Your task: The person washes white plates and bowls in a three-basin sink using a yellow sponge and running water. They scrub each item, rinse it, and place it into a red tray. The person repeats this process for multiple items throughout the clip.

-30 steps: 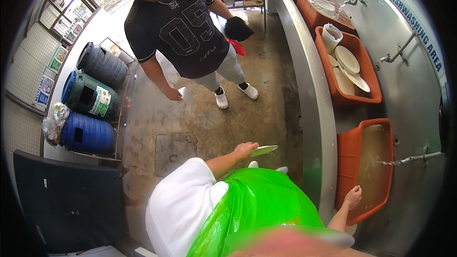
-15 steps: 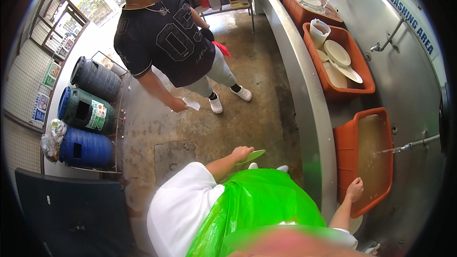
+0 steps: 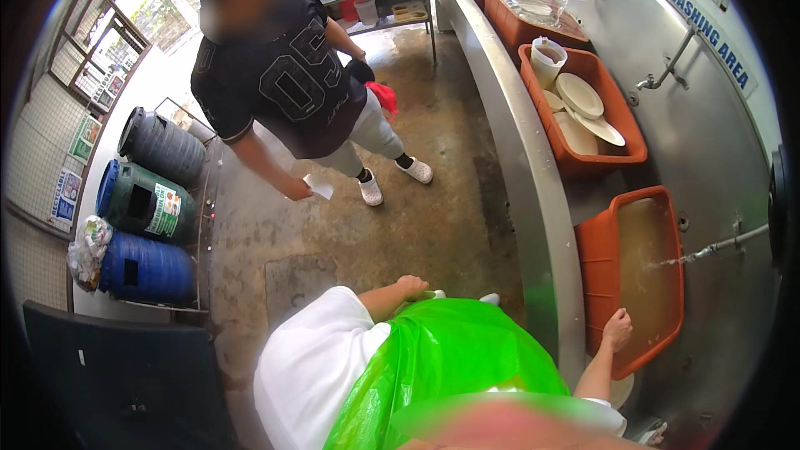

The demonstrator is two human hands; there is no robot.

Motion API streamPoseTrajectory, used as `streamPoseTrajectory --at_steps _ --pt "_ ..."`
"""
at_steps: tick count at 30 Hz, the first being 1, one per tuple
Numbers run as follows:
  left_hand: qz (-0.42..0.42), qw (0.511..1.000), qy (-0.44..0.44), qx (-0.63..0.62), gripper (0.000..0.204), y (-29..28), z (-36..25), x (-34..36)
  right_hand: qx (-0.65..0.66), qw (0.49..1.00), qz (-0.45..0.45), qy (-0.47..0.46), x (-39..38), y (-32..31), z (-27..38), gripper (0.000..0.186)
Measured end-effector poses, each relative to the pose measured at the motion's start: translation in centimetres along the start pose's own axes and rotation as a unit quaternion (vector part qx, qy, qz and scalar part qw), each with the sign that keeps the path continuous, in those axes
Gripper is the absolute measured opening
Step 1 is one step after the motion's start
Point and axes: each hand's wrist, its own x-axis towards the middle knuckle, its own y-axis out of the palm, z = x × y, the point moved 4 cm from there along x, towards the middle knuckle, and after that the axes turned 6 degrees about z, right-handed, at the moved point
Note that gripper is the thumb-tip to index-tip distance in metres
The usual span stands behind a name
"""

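My left hand (image 3: pixel 411 286) is closed in front of the apron, above the floor. A thin, flat green piece sits in its fingers, largely hidden now; its exact kind does not show. At the right, my right hand (image 3: pixel 617 329) has curled fingers on the near-left rim of an orange basin (image 3: pixel 597 267). Cloudy water (image 3: pixel 648 292) fills this basin, and a tap (image 3: pixel 710 252) pours into it. A bright green plastic apron (image 3: pixel 467 350) covers my front.
Beyond it, another orange basin (image 3: pixel 637 150) holds cream plates (image 3: pixel 581 97) and a white pitcher (image 3: pixel 547 58). A person (image 3: pixel 275 75) stands ahead, a white piece (image 3: pixel 318 187) in one hand. Left are barrels (image 3: pixel 150 262); a metal trough edge (image 3: pixel 557 267) runs alongside me.
My left hand has drawn back toward the apron, so most of the green piece is hidden. My right hand keeps its place at the basin's rim. The view has shifted slightly.
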Motion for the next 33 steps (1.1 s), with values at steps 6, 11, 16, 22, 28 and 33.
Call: streamPoseTrajectory --at_steps 6,11,16,22,28,33 --pt "-0.121 0.986 0.058 -0.095 0.036 -1.9 -1.7 -1.3 0.006 1.0 -0.018 -0.02 0.0 0.3 -0.3 0.047" --pt "-0.114 0.985 0.053 -0.115 0.035 -1.3 -1.5 -2.5 0.003 0.999 -0.024 -0.022 -0.3 0.1 0.0 0.046" --pt "-0.011 0.999 -0.024 -0.04 0.037 0.1 0.7 -2.1 0.0 0.999 -0.027 -0.017 -0.9 -0.7 0.8 0.046" --pt "-0.029 0.998 -0.044 -0.034 0.036 0.1 3.6 -1.1 -0.01 0.999 0.035 0.029 -0.4 0.3 -1.1 0.046" --pt "-0.208 0.948 0.027 -0.241 0.034 -9.8 1.7 1.1 0.001 0.999 0.021 0.024 0.0 -0.7 1.0 0.048" --pt "-0.374 0.817 0.227 -0.375 0.044 -27.6 -3.2 3.7 0.018 0.999 0.022 0.029 -0.4 -1.1 1.3 0.048"
